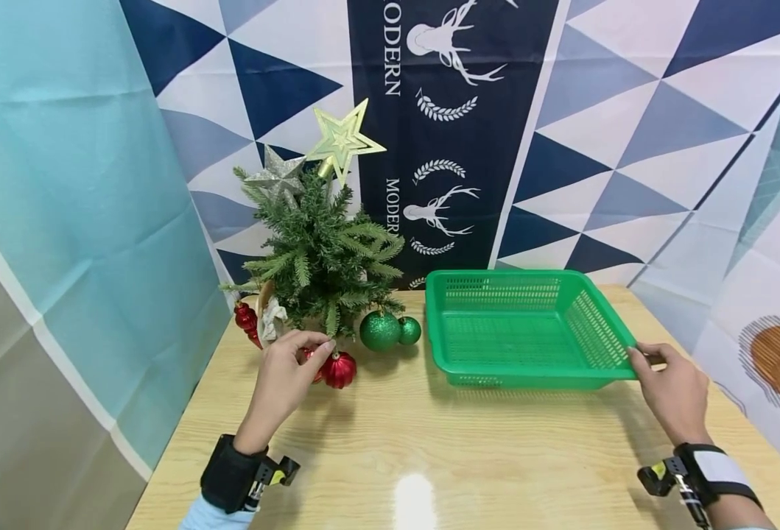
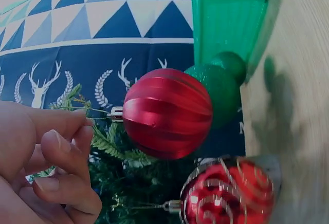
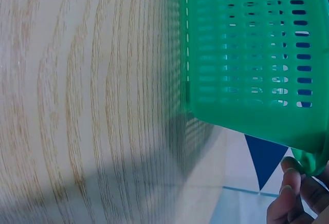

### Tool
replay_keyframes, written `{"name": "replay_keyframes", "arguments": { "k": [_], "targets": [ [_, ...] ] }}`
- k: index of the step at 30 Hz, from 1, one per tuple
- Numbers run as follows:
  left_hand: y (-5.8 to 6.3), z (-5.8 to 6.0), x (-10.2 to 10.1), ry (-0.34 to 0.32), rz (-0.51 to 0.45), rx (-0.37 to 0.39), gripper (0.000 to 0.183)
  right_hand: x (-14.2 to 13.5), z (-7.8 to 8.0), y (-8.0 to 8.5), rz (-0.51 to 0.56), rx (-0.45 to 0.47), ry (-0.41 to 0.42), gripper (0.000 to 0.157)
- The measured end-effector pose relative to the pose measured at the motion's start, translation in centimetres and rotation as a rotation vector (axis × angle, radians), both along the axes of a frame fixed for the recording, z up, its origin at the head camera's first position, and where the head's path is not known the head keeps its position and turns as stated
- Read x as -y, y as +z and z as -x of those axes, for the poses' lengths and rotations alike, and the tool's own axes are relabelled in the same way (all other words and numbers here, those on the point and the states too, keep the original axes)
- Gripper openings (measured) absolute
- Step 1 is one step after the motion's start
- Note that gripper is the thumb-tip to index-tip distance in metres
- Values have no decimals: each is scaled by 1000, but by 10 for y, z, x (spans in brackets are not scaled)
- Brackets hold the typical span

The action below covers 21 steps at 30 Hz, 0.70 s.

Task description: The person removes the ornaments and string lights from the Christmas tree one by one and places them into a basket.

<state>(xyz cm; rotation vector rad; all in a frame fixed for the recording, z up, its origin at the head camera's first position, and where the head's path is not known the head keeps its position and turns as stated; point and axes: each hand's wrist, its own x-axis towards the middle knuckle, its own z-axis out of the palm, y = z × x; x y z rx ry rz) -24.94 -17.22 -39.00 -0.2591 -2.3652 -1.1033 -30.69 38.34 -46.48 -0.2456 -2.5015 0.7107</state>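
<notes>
My left hand (image 1: 288, 377) pinches the thin hanging loop of a shiny red ribbed Christmas ball (image 2: 167, 114) between thumb and forefinger, in front of the small Christmas tree (image 1: 323, 250). A second red ball with glitter swirls (image 2: 229, 196) hangs by its own loop close beside it in the left wrist view. At the right, my right hand (image 1: 673, 390) grips the near right corner of the green plastic basket (image 1: 515, 379), thumb on top of the rim and fingers curled under it. Nothing lies inside the basket.
Two green glitter balls, one large (image 1: 380, 330) and one small (image 1: 409, 330), hang low between tree and basket. A red drop-shaped ornament (image 1: 247, 321) is at the tree's left. A silver star (image 1: 277, 174) and a gold star (image 1: 343, 141) top the tree. Behind hangs a patterned cloth (image 1: 449, 147).
</notes>
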Motion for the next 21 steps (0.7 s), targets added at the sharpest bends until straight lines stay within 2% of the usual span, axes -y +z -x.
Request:
{"name": "replay_keyframes", "arguments": {
  "k": [4, 10, 16, 21],
  "targets": [
    [1, 0, 1, -8, -26, 13, 10, 1, 1, 1, -2, 2, -9, 43],
    [10, -6, 5, -32, -42, -23, 7, 3, 1, 3, -6, 1, -11, 44],
    [26, -10, 7, -59, -46, -92, 8, 4, 2, 5, -2, 16, -24, 45],
    [37, -9, 6, -53, 8, -194, 4, 4, 2, 5, -8, 11, -22, 44]
  ]
}}
